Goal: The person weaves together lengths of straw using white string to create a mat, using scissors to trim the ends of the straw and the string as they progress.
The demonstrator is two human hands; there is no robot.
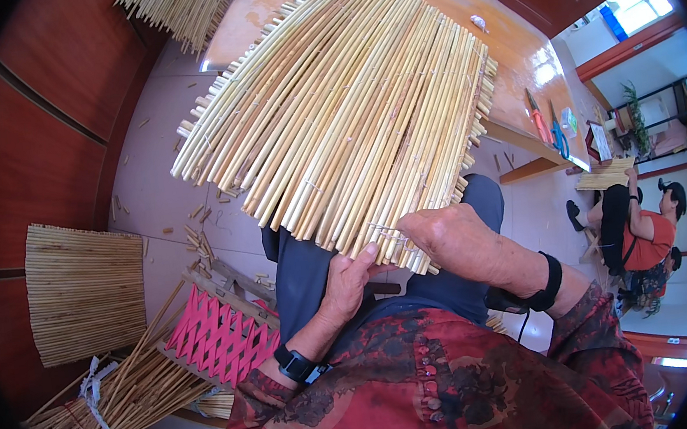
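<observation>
A mat of straw-coloured reed stalks (334, 116), tied side by side with thin thread, lies across my lap and over the wooden table. My left hand (349, 287) grips its near edge, thumb on top and the other fingers mostly hidden beneath. Just to the right, my right hand (445, 236) is closed low over the mat's near right corner. Thin pale strands (391, 233) show at its fingertips, where the stalk ends are bound. Whatever the right fingers pinch is too small and hidden to make out.
The table (539, 55) bears a red-handled tool (539, 119), blue-handled scissors (560, 141) and a small box (569, 122). At left are another reed mat (86, 289), a pink-strapped folding seat (221, 335) and a tied stalk bundle (115, 414). A person (642, 227) sits at far right.
</observation>
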